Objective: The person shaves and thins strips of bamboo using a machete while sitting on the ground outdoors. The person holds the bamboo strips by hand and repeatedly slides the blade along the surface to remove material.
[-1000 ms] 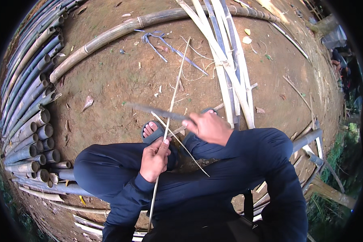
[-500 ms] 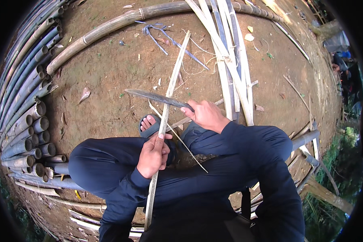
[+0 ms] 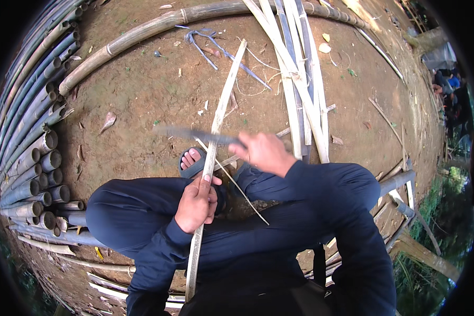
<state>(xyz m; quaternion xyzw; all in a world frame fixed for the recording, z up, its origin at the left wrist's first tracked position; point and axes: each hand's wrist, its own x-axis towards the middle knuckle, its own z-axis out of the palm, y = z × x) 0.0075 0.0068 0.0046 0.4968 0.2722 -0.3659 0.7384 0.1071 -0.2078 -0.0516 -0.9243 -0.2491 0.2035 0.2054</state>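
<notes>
Just two hands, one knife, one strip

open soil left of strip, bamboo slats blocking right

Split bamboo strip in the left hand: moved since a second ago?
Yes: the split bamboo strip has turned, now showing its broad pale face instead of a narrow edge. Judged against the blue twine on the ground, its far end has hardly shifted.

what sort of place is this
Probably an outdoor bamboo-working yard: bare earth ground, stacked bamboo poles along the left, and split bamboo strips lying beyond the person's right hand.
</notes>
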